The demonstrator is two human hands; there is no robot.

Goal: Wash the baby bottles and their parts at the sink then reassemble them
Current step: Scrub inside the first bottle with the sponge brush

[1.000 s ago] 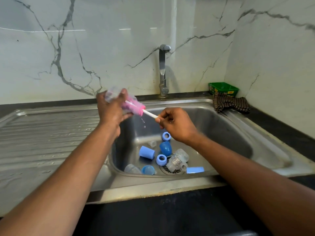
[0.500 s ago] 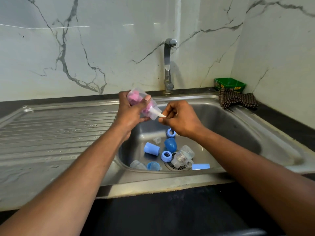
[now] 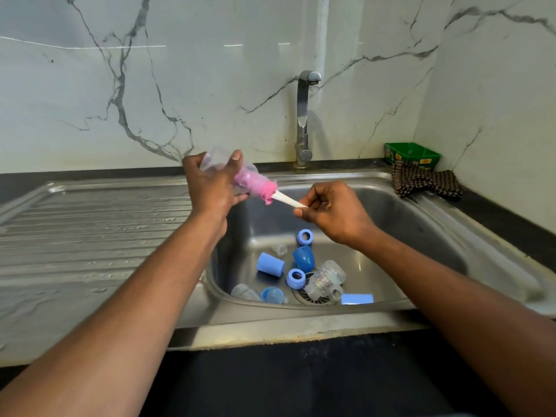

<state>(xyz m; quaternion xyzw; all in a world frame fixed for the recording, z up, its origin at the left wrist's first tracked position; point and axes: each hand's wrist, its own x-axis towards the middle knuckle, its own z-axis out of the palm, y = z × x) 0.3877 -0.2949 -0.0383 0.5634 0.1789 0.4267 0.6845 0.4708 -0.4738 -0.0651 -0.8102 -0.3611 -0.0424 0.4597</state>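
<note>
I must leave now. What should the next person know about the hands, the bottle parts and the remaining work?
Left hand grips a clear bottle above the sink.
Right hand pinches the white handle of the pink brush, whose head is partly inside the bottle.
In the basin: another clear bottle, blue rings, blue caps, a teat.
Tap shows no water.
Left: wash all parts, reassemble.

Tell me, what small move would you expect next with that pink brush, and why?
Probably pushing the pink brush back into the clear bottle. The left hand grips the bottle, the right hand pinches the white handle, and the sponge head sits partly out of the bottle's mouth.
</note>
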